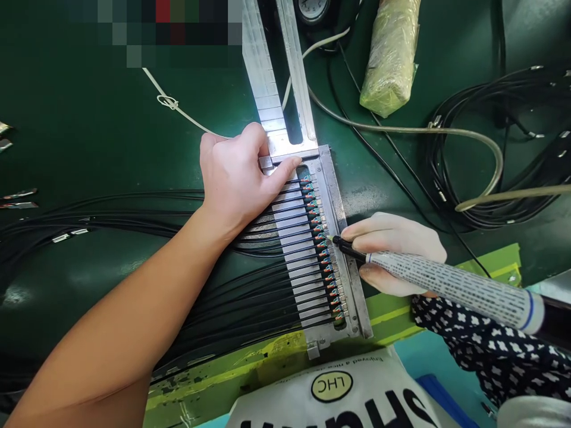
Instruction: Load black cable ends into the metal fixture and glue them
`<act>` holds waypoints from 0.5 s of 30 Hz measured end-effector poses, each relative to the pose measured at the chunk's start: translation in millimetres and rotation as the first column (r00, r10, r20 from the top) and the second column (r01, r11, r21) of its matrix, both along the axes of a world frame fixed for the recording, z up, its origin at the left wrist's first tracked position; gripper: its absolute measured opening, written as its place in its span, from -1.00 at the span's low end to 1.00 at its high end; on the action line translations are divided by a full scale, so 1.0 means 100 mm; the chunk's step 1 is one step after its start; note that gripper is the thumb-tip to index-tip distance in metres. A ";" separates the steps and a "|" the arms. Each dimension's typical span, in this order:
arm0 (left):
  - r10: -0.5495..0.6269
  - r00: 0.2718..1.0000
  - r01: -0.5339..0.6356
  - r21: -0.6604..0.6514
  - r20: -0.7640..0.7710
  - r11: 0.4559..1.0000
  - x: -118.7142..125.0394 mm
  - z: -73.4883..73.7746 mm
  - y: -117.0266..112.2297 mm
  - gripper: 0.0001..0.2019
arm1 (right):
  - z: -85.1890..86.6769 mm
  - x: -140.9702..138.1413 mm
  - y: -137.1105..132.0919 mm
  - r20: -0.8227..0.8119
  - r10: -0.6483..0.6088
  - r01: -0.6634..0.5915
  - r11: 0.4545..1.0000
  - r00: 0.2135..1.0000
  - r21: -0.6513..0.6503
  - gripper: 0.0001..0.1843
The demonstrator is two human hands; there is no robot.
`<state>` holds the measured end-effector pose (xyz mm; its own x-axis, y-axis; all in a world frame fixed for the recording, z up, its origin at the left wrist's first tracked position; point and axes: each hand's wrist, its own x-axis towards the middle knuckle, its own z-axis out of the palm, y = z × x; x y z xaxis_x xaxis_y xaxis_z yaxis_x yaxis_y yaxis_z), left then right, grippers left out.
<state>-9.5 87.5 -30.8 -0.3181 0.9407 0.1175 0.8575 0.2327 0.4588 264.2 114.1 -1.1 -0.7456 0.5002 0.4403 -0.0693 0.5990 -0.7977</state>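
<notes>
My left hand (236, 172) is closed on the upper end of a metal cable jig (285, 238), its thumb lying over the top and its fingers curled at the left edge. Black cables (250, 276) lie side by side across the jig. Their stripped ends (322, 244), with small coloured wires and metal connectors, line up along its right side. In white covering, my right hand (397, 246) grips a marker-like pen (437, 279) with a black front and a printed white barrel. The pen's pale tip is at the wire ends near mid-row; whether it touches them I cannot tell.
A slotted metal rail (267, 89) extends away from the jig. Coiled black cables (437, 172) lie at right, beside a beige hose (401, 129). A plastic-wrapped roll (390, 59) and a round gauge (312, 9) are at the back. Yellow-green edging (276, 351) borders the green table (111, 137).
</notes>
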 end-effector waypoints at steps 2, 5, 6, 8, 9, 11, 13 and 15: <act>0.005 1.000 -0.005 -0.006 0.024 1.000 0.00 0.00 0.00 -0.59 | 0.01 0.00 0.01 0.003 0.004 -0.004 1.000 1.000 0.001 -0.73; 0.005 1.000 -0.004 -0.006 0.031 1.000 0.00 0.00 0.00 -0.59 | 0.03 0.00 0.01 0.015 0.007 -0.007 1.000 1.000 0.001 -0.75; 0.003 1.000 -0.003 -0.005 0.023 1.000 0.00 0.00 0.00 -0.59 | 0.03 0.00 0.00 0.017 0.008 -0.008 1.000 1.000 0.001 -0.75; -0.001 1.000 0.001 0.000 0.004 1.000 0.00 0.01 0.00 -0.58 | 0.02 0.01 0.00 0.008 0.004 -0.004 1.000 1.000 0.003 -0.75; -0.003 1.000 0.003 0.004 -0.004 1.000 0.00 0.01 0.00 -0.58 | 0.02 0.01 -0.01 -0.005 0.000 0.000 1.000 1.000 0.003 -0.75; -0.006 1.000 0.006 0.013 -0.018 1.000 0.00 0.01 0.00 -0.59 | 0.01 0.01 -0.01 -0.028 -0.008 0.008 1.000 1.000 0.006 -0.74; -0.011 1.000 0.011 0.021 -0.027 1.000 0.00 0.00 0.00 -0.59 | 0.00 0.01 -0.01 -0.033 -0.012 0.012 1.000 0.999 0.013 -0.74; -0.014 1.000 0.015 0.031 -0.026 0.999 0.00 0.00 0.00 -0.59 | -0.01 0.01 -0.01 -0.030 -0.009 0.009 1.000 1.000 0.016 -0.75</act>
